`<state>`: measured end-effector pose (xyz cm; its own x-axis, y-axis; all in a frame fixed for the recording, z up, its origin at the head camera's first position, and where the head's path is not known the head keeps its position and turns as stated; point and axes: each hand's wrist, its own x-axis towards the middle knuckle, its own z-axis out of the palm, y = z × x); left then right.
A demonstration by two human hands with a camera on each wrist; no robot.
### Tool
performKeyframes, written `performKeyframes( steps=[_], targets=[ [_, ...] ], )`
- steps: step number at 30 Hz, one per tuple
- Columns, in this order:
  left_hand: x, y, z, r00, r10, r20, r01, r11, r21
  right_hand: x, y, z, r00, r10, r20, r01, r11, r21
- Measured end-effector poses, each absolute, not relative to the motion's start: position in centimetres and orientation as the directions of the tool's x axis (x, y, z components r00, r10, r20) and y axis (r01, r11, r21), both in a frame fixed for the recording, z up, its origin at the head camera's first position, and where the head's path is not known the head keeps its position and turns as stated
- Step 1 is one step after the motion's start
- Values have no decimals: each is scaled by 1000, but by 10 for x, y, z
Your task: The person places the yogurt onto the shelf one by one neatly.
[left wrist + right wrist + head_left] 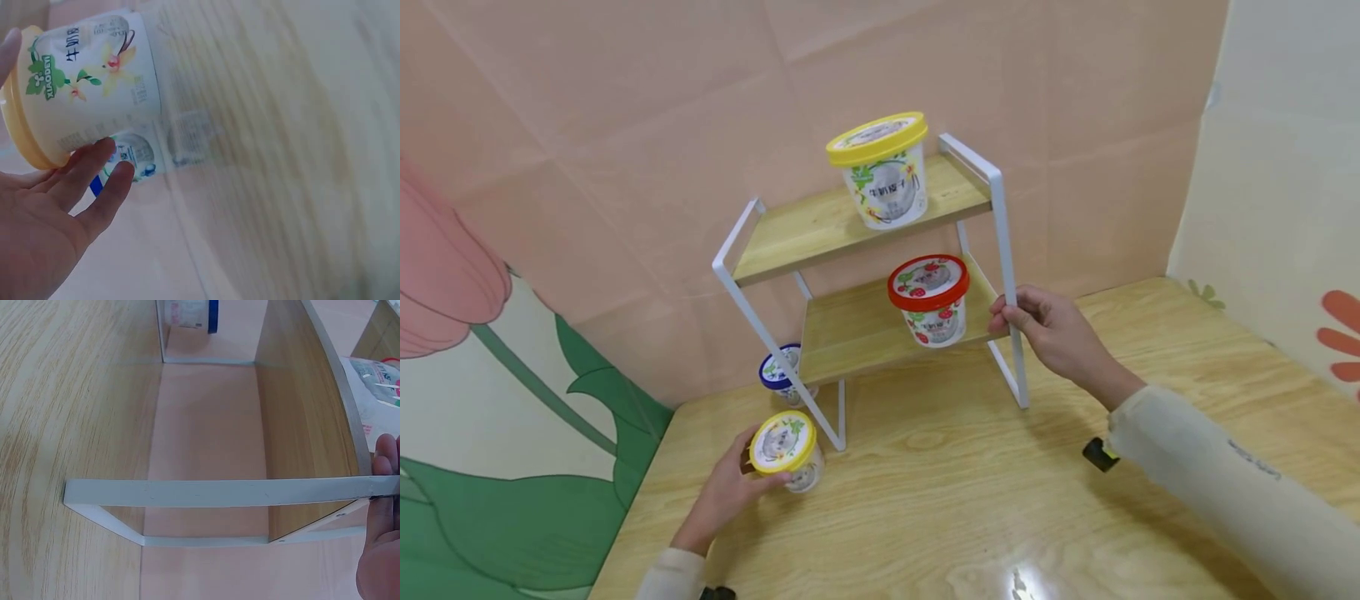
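Note:
My left hand (730,486) grips a yellow-lidded paper tub (784,447) on the table, left of the rack, thumb on one side and fingers on the other. In the left wrist view, vanilla flowers show on the wall of this tub (94,78). A blue-lidded tub (781,369) stands behind it, partly hidden by the rack's left leg. On the right, my right hand (1060,332) pinches the front white metal leg (1006,250) of the two-tier rack at lower-shelf height. A red-lidded tub (929,298) sits on the lower shelf, close to that hand.
Another yellow-lidded tub (887,179) stands on the rack's upper wooden shelf (805,232). The rack rests on a wood-grain table (940,483). A pink cloth (647,125) hangs behind, and a flower-patterned panel (497,400) borders the left side.

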<state>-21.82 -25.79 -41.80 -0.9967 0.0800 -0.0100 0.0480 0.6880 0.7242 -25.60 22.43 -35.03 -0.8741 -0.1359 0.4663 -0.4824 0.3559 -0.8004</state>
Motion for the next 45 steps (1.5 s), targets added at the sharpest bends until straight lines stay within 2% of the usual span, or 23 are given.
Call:
performKeyframes(
  steps=[11, 26, 34, 45],
  targets=[
    [-210, -245, -412, -994, 103, -24, 50, 656, 753, -256, 224, -346, -877, -125, 464, -476, 363, -801],
    [-202, -233, -418, -974, 206, -95, 32, 539, 842, -254, 227, -350, -867, -115, 485, -492, 357, -794],
    [-208, -244, -422, -947, 297, -122, 4, 391, 921, -256, 223, -352, -872, -122, 474, -486, 335, -807],
    [-204, -232, -424, -935, 335, -120, 12, 365, 931, -255, 221, -352, -876, -116, 468, -478, 339, -811]
  ],
)
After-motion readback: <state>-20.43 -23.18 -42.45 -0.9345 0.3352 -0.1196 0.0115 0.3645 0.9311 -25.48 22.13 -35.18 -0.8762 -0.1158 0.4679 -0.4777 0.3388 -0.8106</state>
